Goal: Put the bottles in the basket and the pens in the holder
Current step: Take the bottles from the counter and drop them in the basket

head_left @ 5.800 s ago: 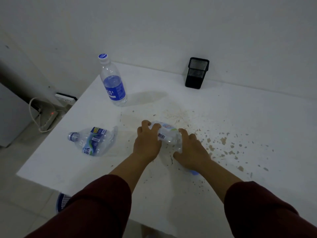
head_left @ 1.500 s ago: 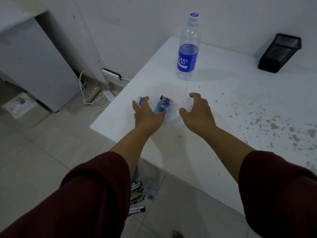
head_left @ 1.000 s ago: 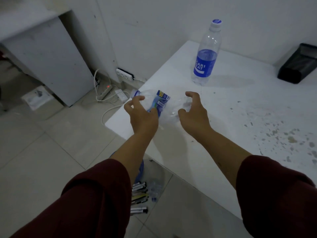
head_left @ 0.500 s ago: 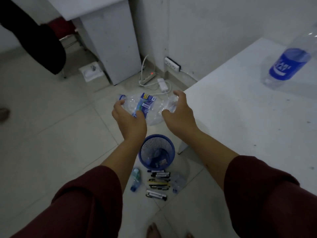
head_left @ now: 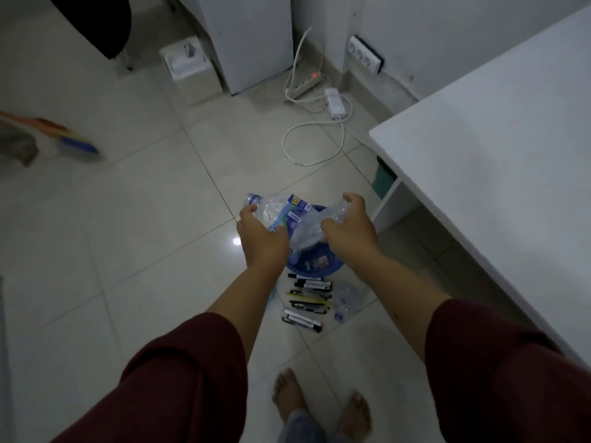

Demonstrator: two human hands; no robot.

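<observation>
crushed bottle over the basket

held in both hands (head_left: 263,239) (head_left: 348,228), fingers (head_left: 351,199) curled round crushed bottle (head_left: 295,222) just above blue basket (head_left: 315,268) (some items inside). left on the floor: pens (head_left: 308,297), another bottle (head_left: 347,300).

We appear to be in a plain indoor room, more like a home or a small office than a workshop. The floor (head_left: 128,219) is laid with large glossy pale tiles that catch a spot of ceiling light. A white power strip with a red indicator lamp (head_left: 303,83) lies on the floor, its white cable (head_left: 319,148) looped loosely beside it, below a white multi-socket wall outlet (head_left: 364,54). A white cabinet (head_left: 246,39) stands against the bare pale wall (head_left: 447,33), and a plain white table (head_left: 511,155) fills the right side. The person's feet (head_left: 319,404) on the tiles are bare, which suits a domestic setting.
</observation>
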